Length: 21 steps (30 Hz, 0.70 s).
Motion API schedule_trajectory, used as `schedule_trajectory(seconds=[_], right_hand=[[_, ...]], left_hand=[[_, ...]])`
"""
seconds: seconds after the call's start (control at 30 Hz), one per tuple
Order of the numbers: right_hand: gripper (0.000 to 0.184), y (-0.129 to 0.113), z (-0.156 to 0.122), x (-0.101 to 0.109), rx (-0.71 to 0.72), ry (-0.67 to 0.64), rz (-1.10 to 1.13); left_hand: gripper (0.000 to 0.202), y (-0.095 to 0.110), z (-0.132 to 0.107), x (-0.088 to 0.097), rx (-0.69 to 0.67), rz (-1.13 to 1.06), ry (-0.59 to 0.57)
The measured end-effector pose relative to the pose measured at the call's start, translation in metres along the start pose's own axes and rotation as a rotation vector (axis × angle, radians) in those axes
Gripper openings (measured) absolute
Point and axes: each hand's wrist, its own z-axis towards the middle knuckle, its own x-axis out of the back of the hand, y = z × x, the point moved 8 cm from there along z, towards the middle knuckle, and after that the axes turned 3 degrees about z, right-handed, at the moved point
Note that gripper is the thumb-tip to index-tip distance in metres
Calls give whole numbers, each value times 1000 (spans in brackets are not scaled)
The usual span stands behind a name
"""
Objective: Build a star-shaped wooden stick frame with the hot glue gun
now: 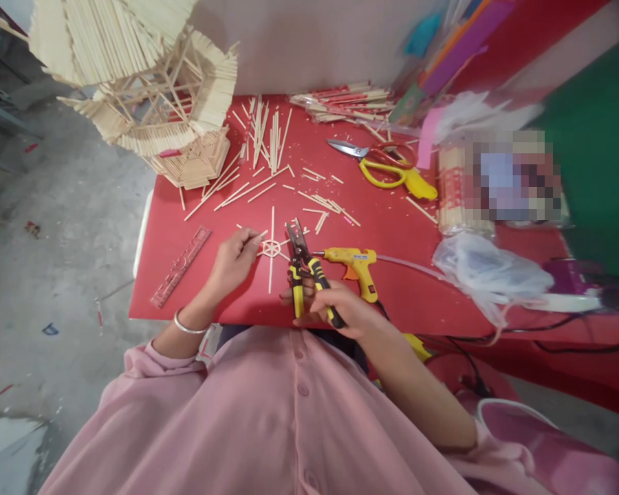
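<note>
My left hand (pixel 236 260) is closed in a pinch, with a short wooden stick (pixel 262 234) showing at its fingertips. Just to its right, on the red tabletop, lies a small wheel-shaped frame of thin sticks (pixel 272 249), with longer sticks pointing out from its hub. In my right hand (pixel 343 307) are snips (pixel 299 240) with black-and-yellow handles. Their handles are spread and the blades point away from me, beside the frame's right side. A yellow hot glue gun (pixel 358 265) lies right of the snips, its nozzle close to them.
A tiered stick-built pavilion model (pixel 186 130) stands at the back left. Loose sticks (pixel 273 141) and offcuts scatter over the red table (pixel 227 302). Red-and-yellow scissors (pixel 386 165), a clear ruler (pixel 180 267), packed sticks (pixel 451 189) and a plastic bag (pixel 487 268) lie around.
</note>
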Motion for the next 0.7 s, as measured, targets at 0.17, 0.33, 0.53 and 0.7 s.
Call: schedule_trajectory(seconds=[0.17,0.33,0.53,0.7], right_hand=[[33,5,-3,-3,30,17,-19],[34,2,-6,-1,125,37,-246],[44,-19,-23,-13,491,155,-912],[71,-24,-30,-16,677,317,-1178]], left_hand=[[31,5,-1,-15,65,-216,-110],[40,9,-1,-21,93,-231,-125],[41,13,-8,-23,84,-287,-133],[41,21,-12,-20,19,-285,-122]])
